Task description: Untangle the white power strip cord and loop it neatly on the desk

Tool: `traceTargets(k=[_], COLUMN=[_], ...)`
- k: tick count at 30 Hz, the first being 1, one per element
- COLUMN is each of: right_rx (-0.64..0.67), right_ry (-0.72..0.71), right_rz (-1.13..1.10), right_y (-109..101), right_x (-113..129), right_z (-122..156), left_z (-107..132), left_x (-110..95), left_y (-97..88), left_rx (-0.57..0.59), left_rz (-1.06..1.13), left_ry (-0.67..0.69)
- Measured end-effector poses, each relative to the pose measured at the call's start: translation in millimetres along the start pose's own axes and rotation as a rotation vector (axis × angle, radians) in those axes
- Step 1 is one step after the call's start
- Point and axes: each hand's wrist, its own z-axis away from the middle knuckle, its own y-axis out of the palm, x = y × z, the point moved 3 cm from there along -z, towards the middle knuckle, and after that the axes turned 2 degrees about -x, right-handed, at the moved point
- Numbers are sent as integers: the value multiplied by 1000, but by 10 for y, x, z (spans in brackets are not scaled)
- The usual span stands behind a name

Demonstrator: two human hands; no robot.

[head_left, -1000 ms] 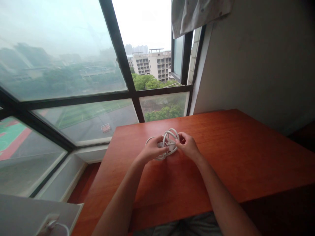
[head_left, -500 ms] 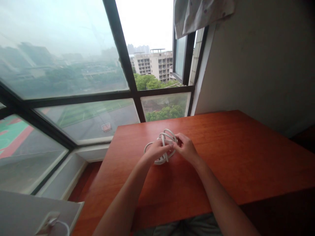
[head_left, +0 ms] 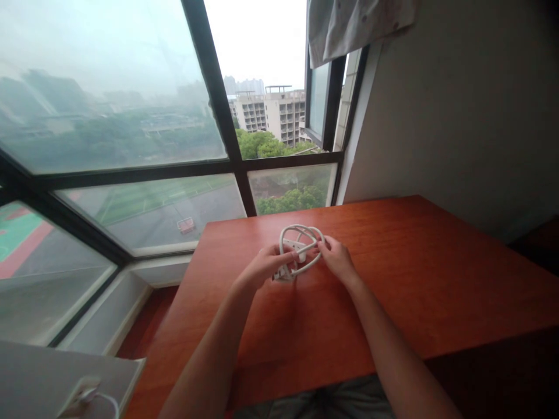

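Note:
A white power strip (head_left: 285,276) with its looped white cord (head_left: 283,233) is held just over the wooden desk; I cannot tell whether it touches the surface. My left hand (head_left: 265,265) is closed around the strip and part of the cord, its thumb lying across the front. The fingers of my right hand (head_left: 337,257) pinch the right side of the cord loops. A white plug-like piece (head_left: 302,254) shows among the loops. My left fingers hide part of the strip.
The reddish-brown desk (head_left: 419,273) stretches to both sides, with window panes and dark frames (head_left: 174,176) behind it. At the lower left, a plug with a white cable sits in a wall socket (head_left: 82,396). A curtain (head_left: 353,29) hangs at the upper right.
My right hand has moved slightly right, away from the left, and the cord loops have widened between them. My left hand has shifted a little to the left.

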Motion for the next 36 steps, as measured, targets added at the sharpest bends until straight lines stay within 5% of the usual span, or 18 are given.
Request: traceTargets(k=[7,11,21,29,33,36], right_rx=[-54,-80,-114,-106,-101,-96], right_ry=[12,96,375,424,390,291], right_rz=[21,-19,-850,-1074,-1023,-682], right_y=[4,-4,-97,-106,-113,-133], right_x=[-70,-192,-195,-230,-228,-228], right_z=[-35,-82,-64,-94,-86,-69], left_z=[43,84,152,134,160,169], left_x=[-41,-128,-140,57,102,160], left_y=[-83,-206,-768,-1022,-1082,-1135], left_rx=[57,-21,-377,-369,-326,-363], left_rz=[84,142,112,0,-76,-130], left_ry=[51,160,212,94,23,-31])
